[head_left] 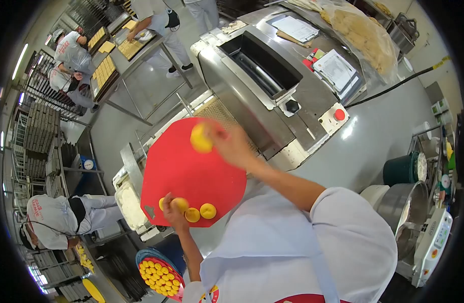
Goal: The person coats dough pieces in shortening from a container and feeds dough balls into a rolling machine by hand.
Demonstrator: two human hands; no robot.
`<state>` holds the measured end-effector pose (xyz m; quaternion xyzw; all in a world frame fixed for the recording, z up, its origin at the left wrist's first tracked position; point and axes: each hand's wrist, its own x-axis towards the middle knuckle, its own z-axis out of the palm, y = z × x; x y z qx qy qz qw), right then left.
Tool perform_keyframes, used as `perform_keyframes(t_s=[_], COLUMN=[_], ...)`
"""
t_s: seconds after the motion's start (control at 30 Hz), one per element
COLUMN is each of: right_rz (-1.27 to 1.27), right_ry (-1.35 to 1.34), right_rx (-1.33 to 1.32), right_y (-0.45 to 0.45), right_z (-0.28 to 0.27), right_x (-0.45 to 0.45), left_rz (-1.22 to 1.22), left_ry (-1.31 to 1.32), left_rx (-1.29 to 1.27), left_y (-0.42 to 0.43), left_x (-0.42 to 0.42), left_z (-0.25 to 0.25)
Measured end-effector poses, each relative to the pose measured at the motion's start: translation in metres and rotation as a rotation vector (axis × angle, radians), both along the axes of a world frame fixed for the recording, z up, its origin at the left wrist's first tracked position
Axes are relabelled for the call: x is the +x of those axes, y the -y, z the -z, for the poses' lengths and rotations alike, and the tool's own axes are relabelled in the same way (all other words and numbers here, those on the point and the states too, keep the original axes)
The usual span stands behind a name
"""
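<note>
My right hand (231, 145), blurred by motion, holds a round yellow dough piece (201, 138) over the far part of a red board (186, 166). At the board's near left edge, my left hand (175, 216) has its fingers curled around another yellow dough round (180, 204). Beside it on the board lie two more rounds, a dimpled one (192, 215) and one farther right (208, 211). Part of one more shows behind my left fingers.
A steel machine (262, 76) with a red button (339, 114) stands beyond the board. Below left is a tub (156, 257) of many yellow rounds. Several people work around; a table (123, 63) bears trays. A green bucket (401, 169) and a steel bowl (411, 202) stand right.
</note>
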<state>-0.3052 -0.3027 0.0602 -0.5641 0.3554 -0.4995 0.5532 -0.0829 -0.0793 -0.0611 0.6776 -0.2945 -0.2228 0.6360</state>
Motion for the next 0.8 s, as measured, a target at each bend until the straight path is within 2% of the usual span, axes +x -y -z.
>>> perform_keyframes(t_s=[0.03, 0.07, 0.1, 0.13, 0.17, 0.2, 0.3, 0.33, 0.4, 0.43, 0.47, 0.5, 0.53, 0.57, 0.63, 0.7, 0.8], right_rz=[0.179, 0.372, 0.537, 0.671, 0.827, 0.722, 0.842, 0.898, 0.723, 0.553, 0.39, 0.234, 0.05, -0.038, -0.268, -0.275, -0.575], right_ry=[0.046, -0.06, -0.023, -0.053, -0.133, -0.124, -0.856, -0.814, -0.586, -0.455, -0.322, -0.442, -0.295, -0.353, -0.357, -0.206, -0.017], right_rx=[-0.281, -0.271, -0.505, -0.494, -0.743, -0.708, -0.921, -0.903, -0.639, -0.546, -0.451, -0.263, -0.197, -0.238, -0.102, -0.194, -0.086], right_y=[0.03, 0.061, 0.091, 0.114, 0.137, 0.168, 0.217, 0.198, 0.147, 0.118, 0.087, 0.056, 0.03, 0.011, -0.022, -0.048, -0.057], right_z=[-0.016, -0.041, -0.07, -0.09, -0.104, -0.094, -0.038, -0.046, -0.046, -0.036, -0.027, -0.015, -0.009, 0.014, 0.035, 0.062, 0.022], right_x=[-0.017, -0.036, -0.055, -0.069, -0.08, -0.086, -0.11, -0.12, -0.121, -0.114, -0.103, -0.09, -0.074, -0.052, -0.019, 0.016, 0.018], left_rz=[-0.013, -0.027, -0.082, -0.136, -0.226, -0.314, -0.007, -0.017, -0.013, -0.009, -0.013, -0.006, 0.004, 0.017, 0.067, 0.191, 0.415], left_ry=[-0.205, -0.408, -0.373, -0.34, -0.066, 0.21, 0.672, 0.758, 0.561, 0.469, 0.465, 0.529, 0.593, 0.658, 0.556, 0.428, 0.225], left_rx=[-0.121, -0.24, -0.195, -0.148, 0.064, 0.275, 0.577, 0.56, 0.584, 0.605, 0.644, 0.643, 0.638, 0.631, 0.486, 0.355, 0.219], left_y=[-0.01, -0.027, -0.031, -0.035, -0.034, -0.034, -0.044, -0.043, -0.039, -0.041, -0.029, -0.025, -0.021, -0.015, 0.001, 0.027, 0.06], left_x=[0.012, 0.037, 0.052, 0.067, 0.076, 0.078, 0.077, 0.072, 0.075, 0.076, 0.061, 0.062, 0.063, 0.064, 0.051, 0.03, -0.024], left_z=[0.003, 0.007, 0.006, 0.006, 0.003, 0.001, 0.02, 0.026, 0.027, 0.019, -0.005, -0.007, -0.008, -0.01, -0.029, -0.057, -0.12])
